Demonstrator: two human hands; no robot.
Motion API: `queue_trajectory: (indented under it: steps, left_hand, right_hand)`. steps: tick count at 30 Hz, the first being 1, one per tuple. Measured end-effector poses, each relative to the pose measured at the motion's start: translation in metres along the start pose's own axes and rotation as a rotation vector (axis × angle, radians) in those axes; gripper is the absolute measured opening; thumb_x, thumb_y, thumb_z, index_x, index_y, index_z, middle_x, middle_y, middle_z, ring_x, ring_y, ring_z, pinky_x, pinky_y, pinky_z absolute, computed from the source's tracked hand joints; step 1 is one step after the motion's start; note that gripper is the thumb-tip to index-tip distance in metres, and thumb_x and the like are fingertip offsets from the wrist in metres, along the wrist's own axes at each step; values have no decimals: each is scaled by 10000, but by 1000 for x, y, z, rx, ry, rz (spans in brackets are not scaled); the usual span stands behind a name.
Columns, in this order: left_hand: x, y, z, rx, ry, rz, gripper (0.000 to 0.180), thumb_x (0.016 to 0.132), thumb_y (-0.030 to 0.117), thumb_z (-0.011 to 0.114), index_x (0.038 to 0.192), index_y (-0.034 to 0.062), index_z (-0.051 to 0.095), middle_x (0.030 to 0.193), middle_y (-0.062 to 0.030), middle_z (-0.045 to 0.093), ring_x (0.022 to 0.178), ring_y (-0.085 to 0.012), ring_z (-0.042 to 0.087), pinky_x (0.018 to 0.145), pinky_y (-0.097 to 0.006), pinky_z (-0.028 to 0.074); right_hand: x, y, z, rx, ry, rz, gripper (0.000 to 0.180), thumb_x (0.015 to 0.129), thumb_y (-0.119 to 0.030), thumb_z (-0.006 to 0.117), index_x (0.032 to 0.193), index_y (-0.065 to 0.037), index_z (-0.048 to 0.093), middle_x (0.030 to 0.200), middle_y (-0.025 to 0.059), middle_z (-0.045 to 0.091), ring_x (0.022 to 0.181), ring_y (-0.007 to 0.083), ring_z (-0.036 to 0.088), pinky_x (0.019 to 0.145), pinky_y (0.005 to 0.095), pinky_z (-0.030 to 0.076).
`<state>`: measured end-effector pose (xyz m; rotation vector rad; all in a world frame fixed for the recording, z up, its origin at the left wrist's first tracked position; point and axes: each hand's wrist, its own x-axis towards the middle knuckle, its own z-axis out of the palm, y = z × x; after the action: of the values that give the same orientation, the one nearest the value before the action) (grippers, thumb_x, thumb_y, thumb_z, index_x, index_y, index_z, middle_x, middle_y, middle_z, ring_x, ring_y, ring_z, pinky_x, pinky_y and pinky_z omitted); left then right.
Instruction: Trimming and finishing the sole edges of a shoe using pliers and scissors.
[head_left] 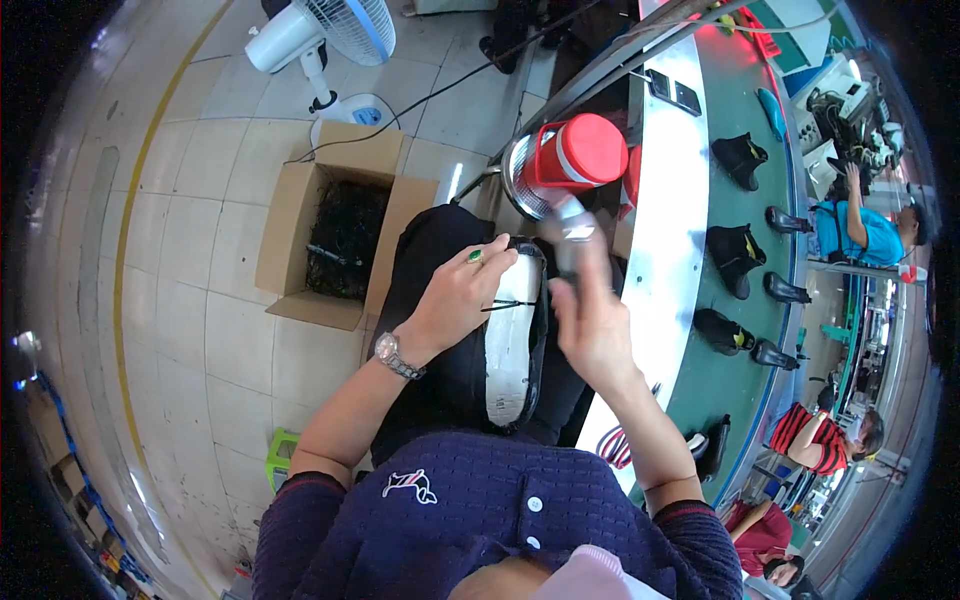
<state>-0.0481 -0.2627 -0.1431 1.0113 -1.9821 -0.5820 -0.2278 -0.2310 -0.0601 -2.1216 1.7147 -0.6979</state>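
A black shoe upper with a white insole bottom [512, 345] lies sole-up on my lap. My left hand [462, 290], with a green ring and a metal wristwatch, grips its toe end and pins a thin black lace against it. My right hand [590, 310] is closed around a small grey tool [568, 232] held just above the shoe's toe. A red and silver can [565, 160] stands right behind the tool.
An open cardboard box [340, 235] of dark laces sits on the tiled floor to my left, a white fan [325, 35] beyond it. On my right runs a green conveyor belt [725, 370] carrying several black shoes. Other workers sit along its far side.
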Motion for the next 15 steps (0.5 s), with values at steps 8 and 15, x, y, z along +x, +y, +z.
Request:
queue_trajectory:
  steps: [8,15]
  left_hand:
    - [7,6,-9,-126,-65,-134,360,869,0,594,1226,46,597,1136,-165,666,962,-320,666,824,-381,540]
    - [13,4,-11,32,-158,-22,484,813,-44,586,1270,112,613,1223,-185,619,1036,-330,636,883,-381,522]
  right_hand:
    - [-32,23,-24,310,-174,508,669,943,-121,565,1517,-154,222,866,215,696,717,370,692,647,418,545]
    - [-105,135,-28,-106,86,907,705,903,-185,615,1507,-161,254,1030,289,636,929,426,641,832,482,486]
